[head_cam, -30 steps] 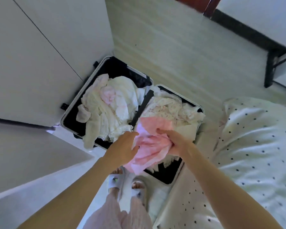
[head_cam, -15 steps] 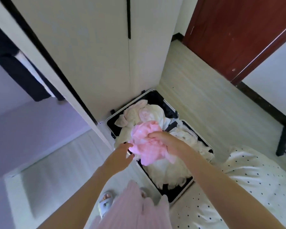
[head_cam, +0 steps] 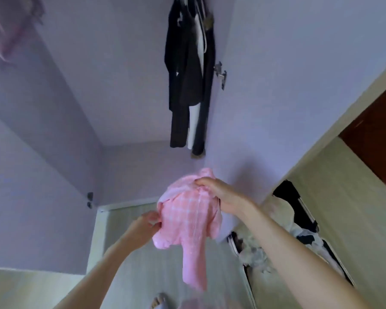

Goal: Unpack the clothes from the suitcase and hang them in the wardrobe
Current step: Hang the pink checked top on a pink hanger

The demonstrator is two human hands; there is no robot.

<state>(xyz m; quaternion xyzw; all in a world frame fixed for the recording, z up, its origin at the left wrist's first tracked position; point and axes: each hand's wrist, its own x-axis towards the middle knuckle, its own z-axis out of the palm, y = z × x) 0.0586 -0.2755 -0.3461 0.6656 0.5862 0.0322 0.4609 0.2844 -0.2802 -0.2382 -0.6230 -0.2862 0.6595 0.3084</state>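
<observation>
We've got a pale wood-look floor (head_cam: 143,270) here. The open suitcase (head_cam: 303,210) lies flat on it, heaped with white clothes (head_cam: 276,212), and our foot (head_cam: 157,302) is planted left of the suitcase.

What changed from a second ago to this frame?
The pink garment was lifted out of the suitcase and carried left to the open wardrobe. The left hand now pinches its edge. The right hand still grips it; the white clothes stay packed.

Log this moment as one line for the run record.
stage: carrying to wardrobe | held: pink checked garment | right hand grips top | left hand pinches edge | suitcase: clothes remain
</observation>
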